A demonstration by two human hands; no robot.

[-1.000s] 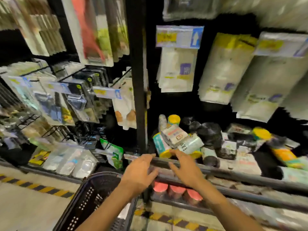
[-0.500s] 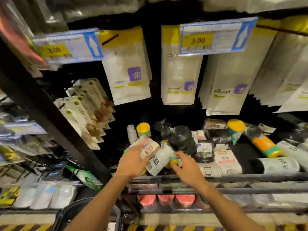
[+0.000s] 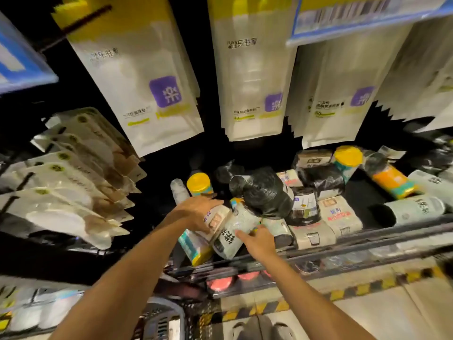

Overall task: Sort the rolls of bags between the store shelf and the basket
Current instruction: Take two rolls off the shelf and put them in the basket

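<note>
Two bare hands are reaching into a low store shelf (image 3: 367,239) crowded with rolls of bags. The left hand (image 3: 196,212) is gripping a white roll with a pink label (image 3: 217,220), fingers over the top and thumb below. The right hand (image 3: 257,241) is touching a fingertip to a white roll with black lettering (image 3: 231,231), which is leaning against the first. Its other fingers are tucked out of sight, so a hold cannot be judged.

One teal and yellow roll (image 3: 193,249) is lying under both. One large black roll (image 3: 267,192) is sitting just behind. Two yellow-capped rolls (image 3: 199,184) are standing further back, well apart, and one orange roll (image 3: 389,180) is lying to the right. Well over a dozen rolls are piled there in all, too tangled for an exact count.

Three white pouches with purple squares (image 3: 137,69) are hanging above.

The basket (image 3: 159,320) is showing only a grey corner at the bottom edge. Motion blur is smearing most of the label text.
</note>
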